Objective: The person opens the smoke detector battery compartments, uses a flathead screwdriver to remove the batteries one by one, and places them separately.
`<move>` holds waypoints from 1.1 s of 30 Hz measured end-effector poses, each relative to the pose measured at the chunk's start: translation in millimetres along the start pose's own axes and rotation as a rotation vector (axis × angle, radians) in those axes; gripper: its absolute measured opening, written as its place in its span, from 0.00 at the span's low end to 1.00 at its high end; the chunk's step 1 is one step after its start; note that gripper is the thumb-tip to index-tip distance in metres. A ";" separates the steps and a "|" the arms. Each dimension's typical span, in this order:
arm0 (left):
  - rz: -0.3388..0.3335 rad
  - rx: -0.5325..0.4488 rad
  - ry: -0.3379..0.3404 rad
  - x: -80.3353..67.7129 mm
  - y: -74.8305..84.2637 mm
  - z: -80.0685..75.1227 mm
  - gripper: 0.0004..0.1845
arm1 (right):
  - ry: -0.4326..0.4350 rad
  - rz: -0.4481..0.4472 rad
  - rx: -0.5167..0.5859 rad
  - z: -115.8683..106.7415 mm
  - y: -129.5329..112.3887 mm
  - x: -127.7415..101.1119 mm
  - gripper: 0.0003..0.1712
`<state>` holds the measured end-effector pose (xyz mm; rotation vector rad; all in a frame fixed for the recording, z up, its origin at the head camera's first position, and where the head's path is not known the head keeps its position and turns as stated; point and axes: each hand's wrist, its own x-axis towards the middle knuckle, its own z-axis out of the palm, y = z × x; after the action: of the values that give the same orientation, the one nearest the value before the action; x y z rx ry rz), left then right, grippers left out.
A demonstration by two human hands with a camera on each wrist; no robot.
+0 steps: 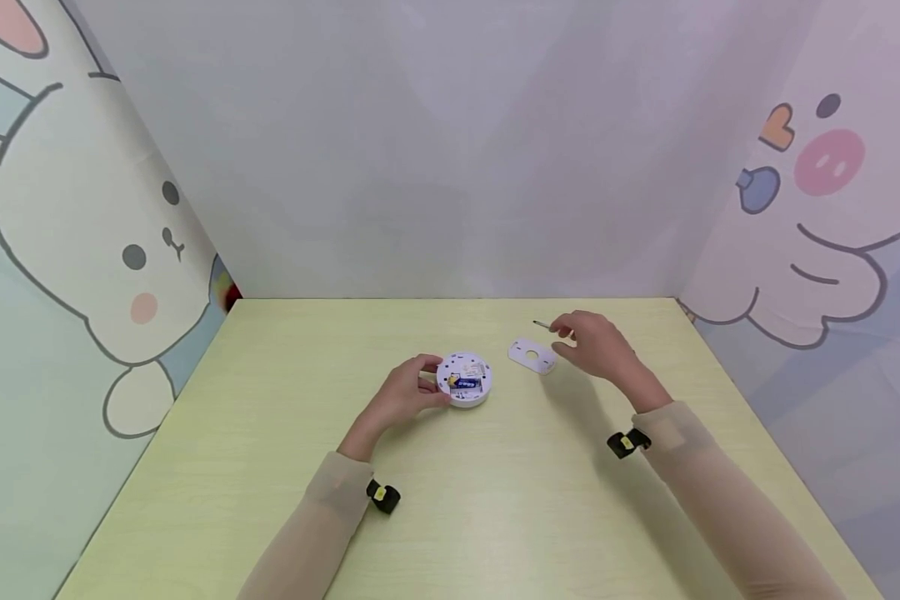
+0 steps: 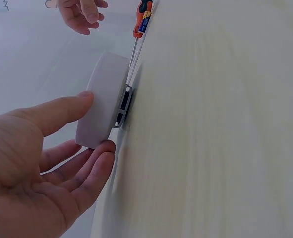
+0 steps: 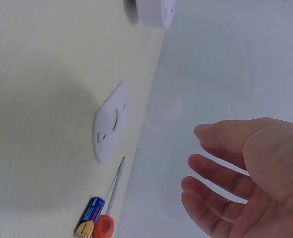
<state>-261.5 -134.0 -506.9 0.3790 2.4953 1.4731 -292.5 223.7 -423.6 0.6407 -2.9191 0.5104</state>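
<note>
Your left hand cups the round white smoke alarm mid-worktop, its back up and battery showing, while your right hand hovers relaxed and spread above the flat plate.

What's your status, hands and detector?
Left hand grips smoke detector, battery showing. Right hand open above cover plate. Screwdriver beyond it.
</note>
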 end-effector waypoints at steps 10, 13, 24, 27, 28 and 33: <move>-0.004 -0.001 -0.005 1.2 -1.4 -0.1 0.39 | 0.014 -0.079 0.051 5.0 -41.6 6.6 0.15; -0.001 -0.004 -0.004 2.0 -2.4 0.1 0.39 | 0.003 -0.089 0.054 9.1 -50.9 8.6 0.15; -0.001 -0.011 -0.008 1.9 -1.2 -0.6 0.39 | -0.025 -0.158 0.080 27.8 -82.2 16.0 0.15; -0.004 -0.010 -0.008 1.7 -0.7 -0.7 0.39 | -0.039 -0.165 0.099 33.9 -87.8 18.5 0.15; -0.009 -0.009 -0.009 1.7 -0.5 -0.7 0.39 | -0.044 -0.165 0.101 35.9 -89.3 19.1 0.16; -0.008 -0.020 -0.010 0.2 0.9 -0.3 0.39 | -0.072 -0.154 0.128 45.1 -96.2 21.1 0.16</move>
<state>-261.7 -133.8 -506.0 0.3721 2.4695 1.4885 -272.3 117.7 -433.3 0.9102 -2.8891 0.6728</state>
